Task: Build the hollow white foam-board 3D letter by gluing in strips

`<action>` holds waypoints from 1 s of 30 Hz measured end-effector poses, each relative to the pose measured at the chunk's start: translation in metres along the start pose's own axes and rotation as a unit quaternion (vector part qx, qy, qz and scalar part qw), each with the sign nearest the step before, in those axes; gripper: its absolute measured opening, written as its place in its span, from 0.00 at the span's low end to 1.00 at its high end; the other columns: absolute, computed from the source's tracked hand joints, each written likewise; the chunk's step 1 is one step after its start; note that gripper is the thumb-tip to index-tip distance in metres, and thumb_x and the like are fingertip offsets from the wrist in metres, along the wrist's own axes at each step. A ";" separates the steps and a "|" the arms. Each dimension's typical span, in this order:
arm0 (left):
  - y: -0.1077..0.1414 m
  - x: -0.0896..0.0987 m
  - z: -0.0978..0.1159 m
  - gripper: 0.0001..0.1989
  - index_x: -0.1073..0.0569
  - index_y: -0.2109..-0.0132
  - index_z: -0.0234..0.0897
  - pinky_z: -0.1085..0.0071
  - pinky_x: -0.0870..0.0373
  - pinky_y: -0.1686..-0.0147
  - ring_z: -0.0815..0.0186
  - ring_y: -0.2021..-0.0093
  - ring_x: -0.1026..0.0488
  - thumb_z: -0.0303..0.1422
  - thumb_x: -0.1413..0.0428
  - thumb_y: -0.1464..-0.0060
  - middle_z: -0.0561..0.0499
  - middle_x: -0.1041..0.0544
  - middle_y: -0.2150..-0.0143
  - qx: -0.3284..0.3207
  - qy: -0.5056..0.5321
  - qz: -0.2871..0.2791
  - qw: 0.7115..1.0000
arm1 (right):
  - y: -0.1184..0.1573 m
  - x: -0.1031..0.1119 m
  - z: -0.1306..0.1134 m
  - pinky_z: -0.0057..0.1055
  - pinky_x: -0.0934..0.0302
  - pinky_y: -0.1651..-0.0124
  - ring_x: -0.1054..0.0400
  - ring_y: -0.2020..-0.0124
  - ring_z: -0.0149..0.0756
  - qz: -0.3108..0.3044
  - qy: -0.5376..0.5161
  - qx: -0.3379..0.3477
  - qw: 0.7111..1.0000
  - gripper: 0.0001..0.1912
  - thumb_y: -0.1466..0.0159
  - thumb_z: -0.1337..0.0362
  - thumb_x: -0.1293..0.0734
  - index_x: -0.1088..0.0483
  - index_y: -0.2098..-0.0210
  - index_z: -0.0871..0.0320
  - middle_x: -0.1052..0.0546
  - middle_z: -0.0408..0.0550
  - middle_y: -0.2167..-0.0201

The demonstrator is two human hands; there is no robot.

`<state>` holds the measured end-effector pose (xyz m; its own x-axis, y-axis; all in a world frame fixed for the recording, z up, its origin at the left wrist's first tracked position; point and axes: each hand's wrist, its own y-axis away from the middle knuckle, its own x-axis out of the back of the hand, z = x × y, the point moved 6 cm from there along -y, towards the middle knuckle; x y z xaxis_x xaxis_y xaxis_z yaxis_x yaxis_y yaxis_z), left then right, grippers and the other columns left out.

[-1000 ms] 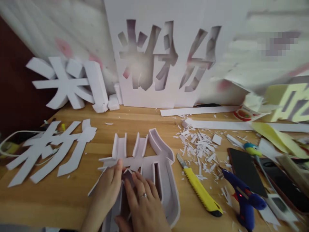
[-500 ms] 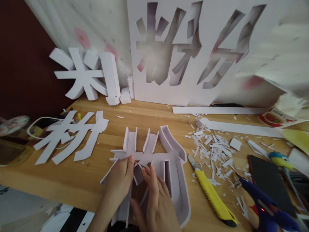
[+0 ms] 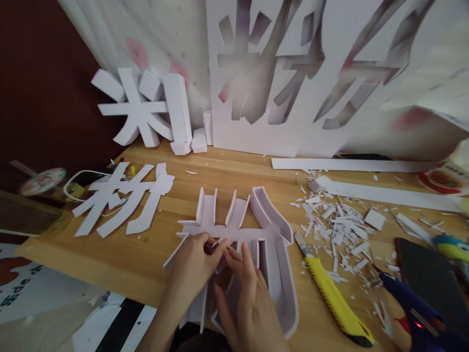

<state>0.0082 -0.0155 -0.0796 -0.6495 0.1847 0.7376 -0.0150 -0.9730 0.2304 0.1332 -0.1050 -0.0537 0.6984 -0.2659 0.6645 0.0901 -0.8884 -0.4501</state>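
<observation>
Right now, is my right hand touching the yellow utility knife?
Apart. The head view shows part of the white foam letter and a strip of bare wooden tabletop between your right hand and the yellow utility knife.

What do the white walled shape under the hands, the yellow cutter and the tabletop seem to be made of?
White walled shape: probably foam board or thick card, matte, with thin, crisply cut walls.
Yellow cutter: likely a plastic handle, uniformly coloured with a ridged edge; its grey blade looks like metal.
Tabletop: wood or wood-look laminate, smooth; brown grain shows, but doesn't settle which.
</observation>
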 end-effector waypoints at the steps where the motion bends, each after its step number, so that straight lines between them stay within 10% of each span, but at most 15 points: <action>1: 0.000 0.000 0.000 0.19 0.28 0.72 0.40 0.62 0.39 0.63 0.55 0.65 0.27 0.51 0.48 0.44 0.47 0.21 0.70 0.000 0.000 0.000 1.000 | 0.000 0.000 0.000 0.49 0.25 0.50 0.27 0.44 0.49 0.000 0.001 0.004 1.000 0.41 0.30 0.68 0.40 0.67 0.26 0.67 0.24 0.62 0.44; 20: 0.003 0.005 0.006 0.22 0.28 0.73 0.41 0.63 0.36 0.62 0.55 0.66 0.25 0.54 0.50 0.46 0.46 0.20 0.70 0.008 0.024 -0.023 0.999 | 0.000 -0.003 0.007 0.41 0.27 0.45 0.29 0.41 0.44 -0.047 -0.010 0.001 0.999 0.38 0.35 0.74 0.39 0.51 0.27 0.57 0.25 0.56 0.41; 26: -0.003 0.000 0.001 0.22 0.31 0.77 0.43 0.60 0.34 0.64 0.53 0.68 0.24 0.54 0.51 0.48 0.46 0.21 0.74 0.002 0.004 -0.014 1.000 | -0.003 0.041 0.007 0.27 0.28 0.47 0.27 0.43 0.31 0.001 0.005 0.099 0.995 0.40 0.30 0.74 0.43 0.62 0.25 0.44 0.24 0.40 0.42; 30: -0.005 0.002 -0.003 0.20 0.31 0.77 0.44 0.59 0.32 0.66 0.52 0.69 0.24 0.51 0.49 0.46 0.47 0.21 0.75 -0.017 -0.017 0.002 1.000 | -0.006 0.068 -0.002 0.31 0.23 0.56 0.23 0.49 0.36 0.077 0.062 0.032 0.995 0.35 0.28 0.62 0.40 0.57 0.26 0.37 0.20 0.39 0.47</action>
<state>0.0052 -0.0106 -0.0811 -0.6227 0.1851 0.7603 -0.0382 -0.9776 0.2067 0.1789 -0.1185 -0.0044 0.6150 -0.4448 0.6511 0.0359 -0.8091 -0.5866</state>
